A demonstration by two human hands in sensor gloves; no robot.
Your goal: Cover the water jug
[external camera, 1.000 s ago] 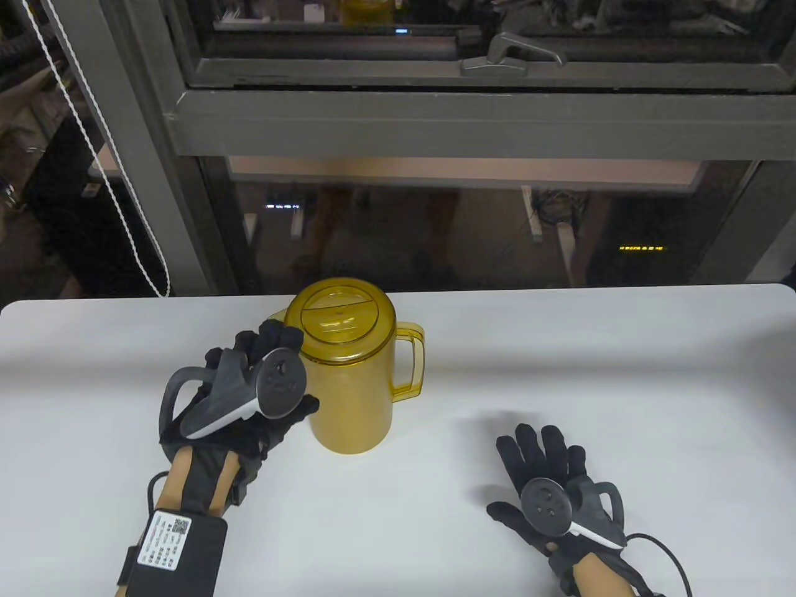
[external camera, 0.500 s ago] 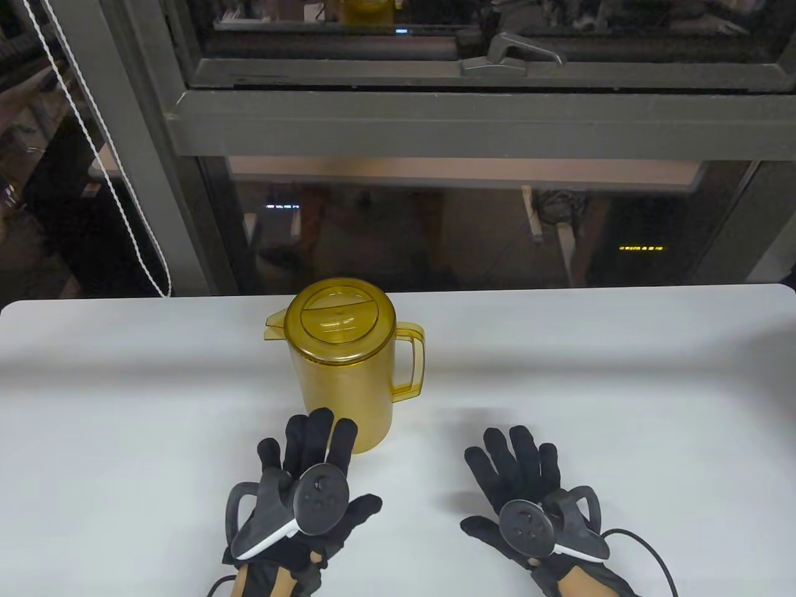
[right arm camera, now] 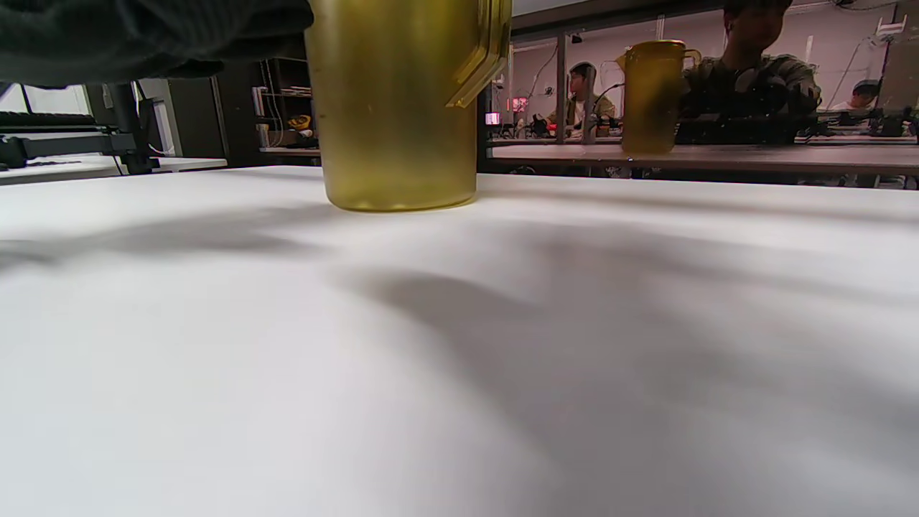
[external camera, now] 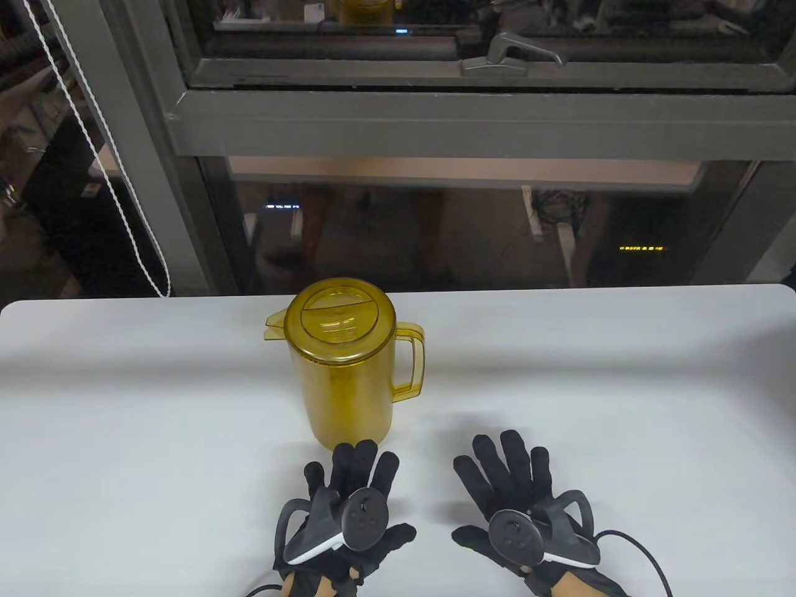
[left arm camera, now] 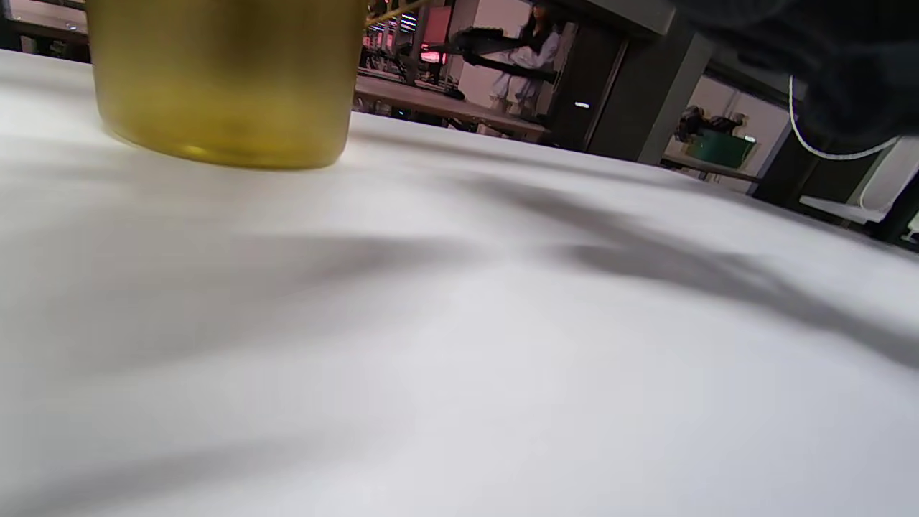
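A translucent amber water jug (external camera: pixel 348 385) stands upright on the white table (external camera: pixel 622 385), handle to the right, spout to the left. Its round amber lid (external camera: pixel 339 315) sits on top, covering the mouth. My left hand (external camera: pixel 351 476) lies flat near the front edge, fingers straight, fingertips just short of the jug's base. To its right my right hand (external camera: pixel 507 469) also lies flat with spread fingers, holding nothing. The left wrist view has the jug's base (left arm camera: pixel 222 93) at upper left. In the right wrist view the jug (right arm camera: pixel 398 108) stands ahead with its handle (right arm camera: pixel 484 50) showing.
A dark window frame (external camera: pixel 435 118) with a latch handle (external camera: pixel 513 55) rises behind the table's far edge. A white bead cord (external camera: pixel 106 174) hangs at the left. The glass reflects another jug (right arm camera: pixel 650 93) and seated people.
My left hand has let go of the jug's side and drawn back to the front edge, now flat on the table. My right hand slid a little leftward. The jug stayed put.
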